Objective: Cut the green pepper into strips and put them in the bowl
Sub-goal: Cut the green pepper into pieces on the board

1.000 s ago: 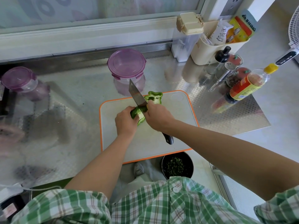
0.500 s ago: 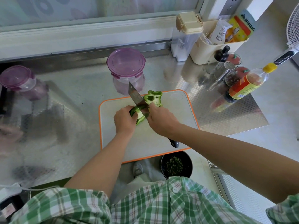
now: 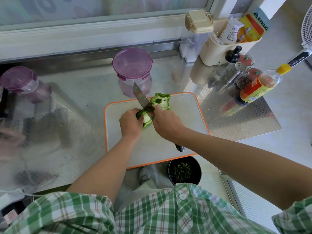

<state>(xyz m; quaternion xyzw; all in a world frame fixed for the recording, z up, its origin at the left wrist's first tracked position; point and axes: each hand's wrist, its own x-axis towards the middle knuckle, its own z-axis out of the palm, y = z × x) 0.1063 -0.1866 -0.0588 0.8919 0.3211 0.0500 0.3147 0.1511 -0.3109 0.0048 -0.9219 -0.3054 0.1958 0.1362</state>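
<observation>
A green pepper piece (image 3: 145, 118) lies on the white, orange-rimmed cutting board (image 3: 185, 119). My left hand (image 3: 130, 123) grips it from the left. My right hand (image 3: 166, 123) grips a knife (image 3: 141, 97) whose blade rests across the pepper piece, tip pointing away and to the left; the dark handle end sticks out behind my wrist. A second pepper piece (image 3: 161, 102), hollow side up, sits just beyond my right hand. A black bowl (image 3: 184, 172) with dark green bits stands below the board's near edge.
A purple-lidded container (image 3: 132, 65) stands behind the board, another (image 3: 18, 80) at the far left. Sauce bottles (image 3: 253, 92), shakers and a cream caddy (image 3: 224, 48) crowd the back right. The metal counter (image 3: 76, 107) surrounds the board.
The knife has slid a little back and forth across the pepper piece; both hands stay in nearly the same place on the board.
</observation>
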